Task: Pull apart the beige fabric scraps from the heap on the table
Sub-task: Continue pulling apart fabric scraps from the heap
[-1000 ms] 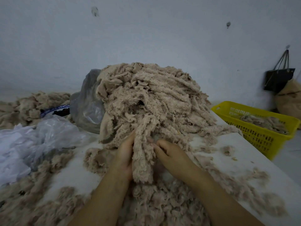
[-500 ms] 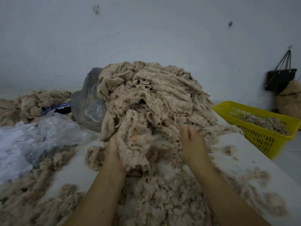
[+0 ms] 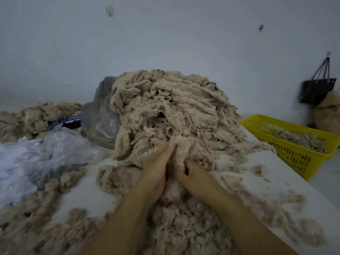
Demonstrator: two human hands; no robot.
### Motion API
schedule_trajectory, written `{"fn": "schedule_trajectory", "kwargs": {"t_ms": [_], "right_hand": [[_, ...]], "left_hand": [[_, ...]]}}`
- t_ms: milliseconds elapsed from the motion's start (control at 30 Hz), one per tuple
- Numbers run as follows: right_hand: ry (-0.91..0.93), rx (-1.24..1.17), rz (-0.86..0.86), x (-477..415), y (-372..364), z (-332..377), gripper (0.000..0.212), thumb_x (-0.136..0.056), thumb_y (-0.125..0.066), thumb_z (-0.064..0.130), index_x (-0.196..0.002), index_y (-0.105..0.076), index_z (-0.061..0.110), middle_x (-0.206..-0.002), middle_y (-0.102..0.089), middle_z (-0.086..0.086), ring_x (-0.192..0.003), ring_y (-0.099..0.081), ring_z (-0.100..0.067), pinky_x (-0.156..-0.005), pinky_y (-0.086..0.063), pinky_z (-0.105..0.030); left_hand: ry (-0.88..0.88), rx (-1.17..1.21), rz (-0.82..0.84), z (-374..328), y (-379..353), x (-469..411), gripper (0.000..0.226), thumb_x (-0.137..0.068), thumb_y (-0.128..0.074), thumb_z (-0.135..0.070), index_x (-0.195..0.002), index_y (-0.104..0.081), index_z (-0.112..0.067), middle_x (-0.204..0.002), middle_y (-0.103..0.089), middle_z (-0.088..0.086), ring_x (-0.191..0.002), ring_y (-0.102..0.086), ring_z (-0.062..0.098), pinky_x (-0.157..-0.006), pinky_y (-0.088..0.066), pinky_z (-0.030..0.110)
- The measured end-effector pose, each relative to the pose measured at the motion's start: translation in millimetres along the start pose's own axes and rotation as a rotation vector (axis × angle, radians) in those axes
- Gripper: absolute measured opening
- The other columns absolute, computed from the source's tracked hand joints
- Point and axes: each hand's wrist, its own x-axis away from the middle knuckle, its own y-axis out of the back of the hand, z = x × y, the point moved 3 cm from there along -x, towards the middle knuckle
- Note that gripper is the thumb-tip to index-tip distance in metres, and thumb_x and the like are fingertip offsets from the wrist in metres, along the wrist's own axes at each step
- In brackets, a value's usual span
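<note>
A tall heap of beige fleecy fabric scraps point(image 3: 171, 109) rises in the middle of the white table point(image 3: 272, 173). Both hands meet at its near foot. My left hand point(image 3: 156, 170) lies with fingers stretched up against a fold of scrap point(image 3: 184, 150) at the heap's base. My right hand point(image 3: 195, 175) is curled beside it, fingertips buried in the same fold. Whether the left fingers pinch the fabric is hidden. Loose torn fluff point(image 3: 176, 223) covers the table under my forearms.
Clear and grey plastic bags point(image 3: 46, 153) lie left of the heap, with another beige pile point(image 3: 36, 116) behind them. A yellow slotted basket point(image 3: 298, 153) holding scraps stands off the table's right edge. A dark bag point(image 3: 316, 89) hangs on the wall.
My left hand dropped the strip it held up and my right hand came back in from the right. Both hands now press together into the heap's base.
</note>
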Motion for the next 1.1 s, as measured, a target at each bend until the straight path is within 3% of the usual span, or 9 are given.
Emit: {"fn": "schedule_trajectory", "kwargs": {"t_ms": [100, 200, 300, 367, 500, 700, 867, 1000, 1100], "right_hand": [[-0.095, -0.314, -0.095, -2.2, 13.6, -9.6, 0.006, -0.098, -0.058, 0.037, -0.095, -0.064, 0.035, -0.089, -0.074, 0.013, -0.08, -0.068, 0.0, -0.069, -0.052, -0.018], [-0.019, -1.014, -0.549, 2.8, 61.7, -19.8, 0.022, -0.097, -0.058, 0.036, -0.104, -0.064, 0.016, -0.085, -0.074, 0.005, -0.075, -0.07, -0.018, -0.062, -0.057, -0.028], [-0.041, -1.405, -0.822, 7.4, 84.1, -36.9, 0.062, -0.094, -0.048, 0.062, -0.129, -0.054, 0.012, -0.113, -0.066, -0.003, -0.088, -0.072, -0.017, -0.066, -0.059, -0.028], [-0.211, -1.241, -0.777, 3.5, 71.4, -41.3, 0.065, -0.097, -0.043, 0.061, -0.132, -0.052, 0.007, -0.109, -0.063, -0.003, -0.083, -0.071, -0.017, -0.062, -0.057, -0.029], [-0.239, -0.609, -0.494, -3.6, 37.8, -31.8, 0.033, -0.101, -0.048, 0.048, -0.108, -0.064, 0.02, -0.076, -0.073, 0.009, -0.065, -0.069, -0.009, -0.063, -0.055, -0.029], [-0.086, -0.131, -0.051, -8.5, 2.4, -23.8, 0.035, -0.089, -0.052, 0.048, -0.124, -0.046, 0.045, -0.124, -0.057, 0.02, -0.103, -0.059, 0.005, -0.081, -0.049, -0.02], [-0.117, -0.095, -0.225, -6.3, 14.4, -23.0, 0.021, -0.103, -0.047, 0.033, -0.086, -0.055, 0.025, -0.059, -0.06, 0.007, -0.053, -0.057, -0.006, -0.048, -0.044, -0.025], [-0.165, -0.221, -0.369, -5.6, 24.8, -31.6, 0.032, -0.106, -0.04, 0.033, -0.137, -0.05, 0.028, -0.052, -0.059, 0.006, -0.044, -0.053, -0.002, -0.042, -0.04, -0.013], [-0.175, -0.311, -0.469, -4.2, 27.8, -34.6, 0.027, -0.107, -0.039, 0.035, -0.132, -0.046, 0.038, -0.058, -0.06, 0.006, -0.047, -0.053, -0.001, -0.047, -0.042, -0.02]], "left_hand": [[-0.052, -0.259, -0.142, -1.3, 8.9, -0.2, 0.043, -0.091, -0.047, -0.065, -0.094, -0.078, -0.036, -0.102, -0.076, -0.009, -0.1, -0.07, 0.008, -0.084, -0.055, 0.03], [-0.211, -0.462, -0.473, -9.8, 30.3, -3.2, 0.039, -0.101, -0.046, -0.048, -0.08, -0.075, -0.034, -0.092, -0.074, -0.011, -0.089, -0.067, 0.004, -0.075, -0.048, 0.027], [-0.259, -0.657, -0.575, -12.4, 46.8, -7.1, 0.02, -0.102, -0.049, -0.033, -0.108, -0.068, -0.032, -0.119, -0.062, -0.007, -0.095, -0.057, -0.005, -0.078, -0.043, 0.024], [-0.223, -0.834, -0.472, -5.8, 50.7, -12.1, 0.026, -0.1, -0.052, -0.027, -0.123, -0.062, -0.023, -0.124, -0.057, -0.004, -0.1, -0.055, 0.004, -0.083, -0.045, 0.025], [-0.177, -1.155, -0.354, 0.7, 43.3, -12.6, 0.021, -0.096, -0.059, -0.018, -0.084, -0.06, -0.001, -0.077, -0.049, 0.0, -0.076, -0.05, 0.022, -0.052, -0.031, 0.012], [-0.431, -1.045, -0.044, -5.9, 1.7, 3.9, 0.011, -0.1, -0.055, -0.015, -0.098, -0.066, -0.013, -0.091, -0.061, -0.011, -0.088, -0.055, 0.0, -0.071, -0.04, 0.009], [-0.311, -1.055, -0.045, 2.0, 6.0, 0.5, 0.023, -0.099, -0.057, -0.035, -0.085, -0.056, -0.017, -0.071, -0.054, -0.004, -0.064, -0.052, 0.006, -0.057, -0.038, 0.022], [-0.18, -1.222, 0.008, 7.2, 14.1, -3.4, 0.038, -0.099, -0.059, -0.03, -0.066, -0.04, -0.024, -0.065, -0.041, -0.006, -0.06, -0.044, 0.003, -0.051, -0.027, 0.018], [-0.16, -1.306, -0.119, 3.6, 23.8, -9.2, 0.035, -0.101, -0.053, -0.029, -0.071, -0.05, -0.012, -0.069, -0.049, 0.001, -0.065, -0.049, 0.018, -0.057, -0.036, 0.031]]}}
